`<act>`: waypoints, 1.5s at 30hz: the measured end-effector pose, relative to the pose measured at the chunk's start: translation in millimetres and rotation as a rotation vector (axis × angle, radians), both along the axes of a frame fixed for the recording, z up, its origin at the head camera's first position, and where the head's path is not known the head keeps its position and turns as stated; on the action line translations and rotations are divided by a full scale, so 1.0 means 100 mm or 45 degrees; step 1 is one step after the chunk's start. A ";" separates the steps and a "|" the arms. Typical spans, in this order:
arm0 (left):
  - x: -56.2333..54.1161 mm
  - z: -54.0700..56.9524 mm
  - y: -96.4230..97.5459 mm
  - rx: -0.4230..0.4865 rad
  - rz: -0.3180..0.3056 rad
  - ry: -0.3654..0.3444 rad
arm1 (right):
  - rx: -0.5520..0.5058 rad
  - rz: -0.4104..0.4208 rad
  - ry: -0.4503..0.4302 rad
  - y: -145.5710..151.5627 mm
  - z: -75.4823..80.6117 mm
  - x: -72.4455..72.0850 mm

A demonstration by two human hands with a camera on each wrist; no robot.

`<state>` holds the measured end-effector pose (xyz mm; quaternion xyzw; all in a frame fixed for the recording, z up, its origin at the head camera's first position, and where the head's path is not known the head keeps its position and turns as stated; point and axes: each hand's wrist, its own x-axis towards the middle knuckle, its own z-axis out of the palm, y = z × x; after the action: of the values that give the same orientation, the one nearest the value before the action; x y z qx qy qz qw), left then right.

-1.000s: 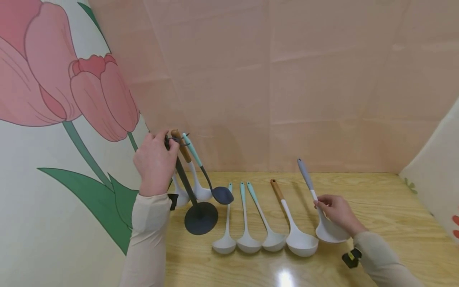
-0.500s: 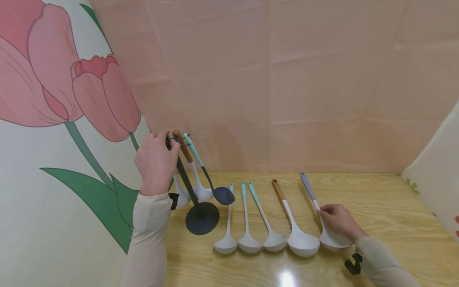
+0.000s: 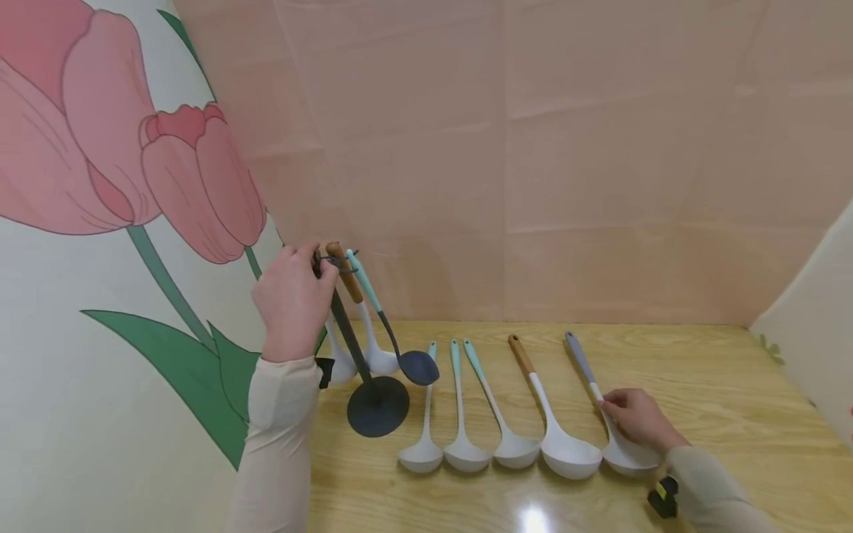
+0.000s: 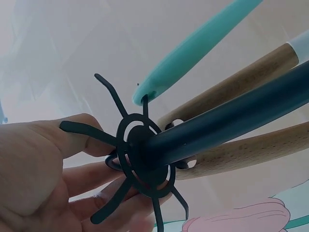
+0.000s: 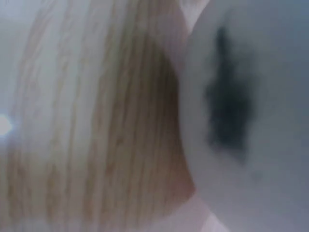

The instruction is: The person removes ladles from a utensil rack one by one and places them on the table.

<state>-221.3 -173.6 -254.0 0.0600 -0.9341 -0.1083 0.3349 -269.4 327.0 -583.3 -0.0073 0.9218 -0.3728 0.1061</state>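
Note:
My left hand (image 3: 293,296) grips the top of a black utensil stand (image 3: 378,406). In the left wrist view its fingers reach round behind the stand's hooked ring (image 4: 145,159). A teal-handled ladle (image 3: 418,366) with a dark bowl hangs from one hook, beside a wooden-handled white one (image 3: 380,360). Another white ladle (image 3: 342,366) hangs partly behind my left wrist. At the right end of a row on the table, my right hand (image 3: 640,418) pinches the neck of a white ladle (image 3: 629,457) with a grey-blue handle. Its pale bowl (image 5: 260,183) fills the right of the right wrist view, blurred.
Three teal-handled white ladles (image 3: 468,457) and a wooden-handled white ladle (image 3: 571,455) lie side by side on the wood-grain table (image 3: 493,511). A pink sheet (image 3: 506,185) hangs along the back. A tulip-printed wall (image 3: 133,400) stands close at the left.
My right hand has lowered the grey-handled ladle and brought it down towards the front, to the end of the row. The left hand keeps its grip on the stand.

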 end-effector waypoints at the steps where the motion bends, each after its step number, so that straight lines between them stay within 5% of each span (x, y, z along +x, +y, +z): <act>1: 0.00 0.00 0.00 -0.005 0.000 0.005 | 0.007 0.005 0.015 0.01 -0.02 0.00; 17: -0.02 0.02 0.01 0.072 -0.063 -0.015 | 0.121 0.070 0.265 -0.12 -0.07 0.05; 27: 0.01 0.08 0.02 0.001 -0.034 -0.059 | 0.130 0.081 0.204 -0.15 -0.02 0.02; 36: 0.00 0.08 0.04 -0.073 0.012 -0.043 | 0.005 0.062 0.322 -0.31 0.20 0.07; 45: 0.01 0.05 0.05 0.002 -0.018 -0.041 | -0.162 0.130 0.470 -0.97 0.54 0.15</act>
<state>-220.6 -168.9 -248.8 0.0553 -0.9397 -0.1104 0.3191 -254.9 230.3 -529.7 -0.1291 0.8986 -0.4168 -0.0467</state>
